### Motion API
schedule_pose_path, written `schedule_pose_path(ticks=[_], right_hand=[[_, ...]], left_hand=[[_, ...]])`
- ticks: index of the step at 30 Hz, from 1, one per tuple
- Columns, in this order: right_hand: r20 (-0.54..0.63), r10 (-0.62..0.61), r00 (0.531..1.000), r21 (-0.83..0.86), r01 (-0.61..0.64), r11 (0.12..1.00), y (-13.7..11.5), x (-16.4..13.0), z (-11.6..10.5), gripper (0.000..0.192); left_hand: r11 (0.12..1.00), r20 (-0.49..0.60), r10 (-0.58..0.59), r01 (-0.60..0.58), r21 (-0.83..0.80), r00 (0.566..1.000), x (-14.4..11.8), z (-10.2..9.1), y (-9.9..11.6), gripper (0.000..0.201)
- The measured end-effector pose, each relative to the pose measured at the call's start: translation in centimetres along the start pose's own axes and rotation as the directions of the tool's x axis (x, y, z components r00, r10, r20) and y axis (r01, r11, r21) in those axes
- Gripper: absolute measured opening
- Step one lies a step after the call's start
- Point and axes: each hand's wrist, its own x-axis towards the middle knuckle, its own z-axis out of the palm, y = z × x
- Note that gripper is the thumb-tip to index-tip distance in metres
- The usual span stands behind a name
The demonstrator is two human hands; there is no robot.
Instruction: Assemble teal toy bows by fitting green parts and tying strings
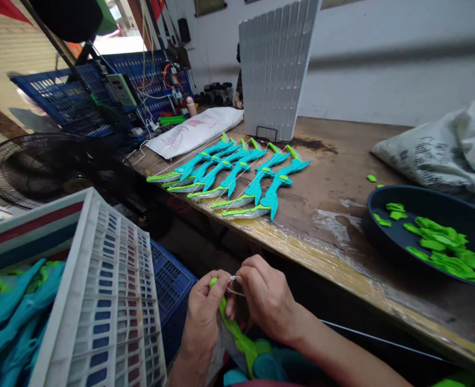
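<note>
A: Okay, hands first. What does each one hold?

B: The left hand (203,317) is wrapped around a toy bow (237,336), green limb tip pointing up, low in the near centre, below the table edge. The right hand (267,301) is pinched narrow on a thin white string (233,285) right at that tip. Fingertips of both hands nearly touch there.

A: Why so close to the body?

B: Probably for control; the string is fine, and the bow braced in the fist keeps the tip steady for the pinch.

A: Rest of the scene?

B: Finished bows (237,172), teal with green tips, lie in a tidy overlapping row on the far-left part of the wooden table (342,161), strings visible across them. Laid side by side, likely so the strings don't tangle.

A: Right side?

B: A dark tray (386,239) holds loose green parts (442,247), a few spilled beside it on the table. Within reach of the right hand.

A: Left side?

B: A white slotted crate (112,301), near left, with teal bow pieces (7,317) piled next to it. Can't tell if those are strung. A white bag (451,145) sits far right, a fan (27,169) far left.
</note>
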Motion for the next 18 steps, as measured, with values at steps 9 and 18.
schedule_pose_path(ticks=[9,18], right_hand=[[0.147,0.184,0.972,0.325,-0.223,0.919,-0.7,0.4,-0.4,0.010],[0.402,0.143,0.904,-0.059,-0.131,0.990,-1.0,0.2,-4.4,0.024]], left_hand=[[0.999,-0.030,0.024,-0.024,0.027,0.999,-0.1,-0.2,-0.4,0.035],[0.997,0.105,0.060,-0.065,0.050,0.993,0.4,-0.1,-0.4,0.029]])
